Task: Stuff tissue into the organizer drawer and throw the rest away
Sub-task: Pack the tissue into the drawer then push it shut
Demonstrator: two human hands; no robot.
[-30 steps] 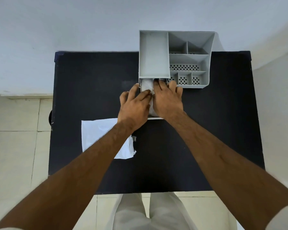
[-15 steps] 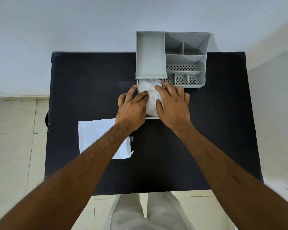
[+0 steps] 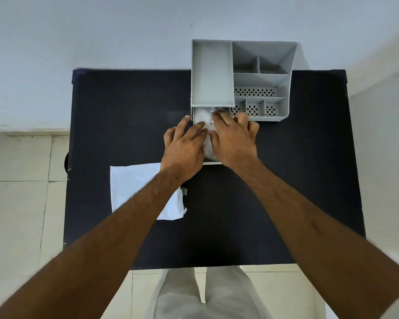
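From the head camera, a grey plastic desk organizer (image 3: 242, 77) stands at the far edge of a black table (image 3: 286, 180), against a pale wall. Its top has one long tray on the left and several smaller compartments on the right, some with perforated floors. The organizer drawer (image 3: 213, 162) at its lower left is pulled out toward the person, and crumpled white tissue (image 3: 203, 116) fills it.

Both hands lie palm down on that tissue. The left hand (image 3: 184, 148) has its fingers spread, the fingertips resting on the wad near the drawer's left wall. The right hand (image 3: 234, 139) presses beside it, fingers bent and reaching toward the back of the drawer under the organizer body; whether its grip closes on any tissue is hard to tell, as the fingertips look blurred.

A flat sheet of white tissue (image 3: 134, 187) lies on the table nearer the person, left of the drawer and partly under the left forearm.
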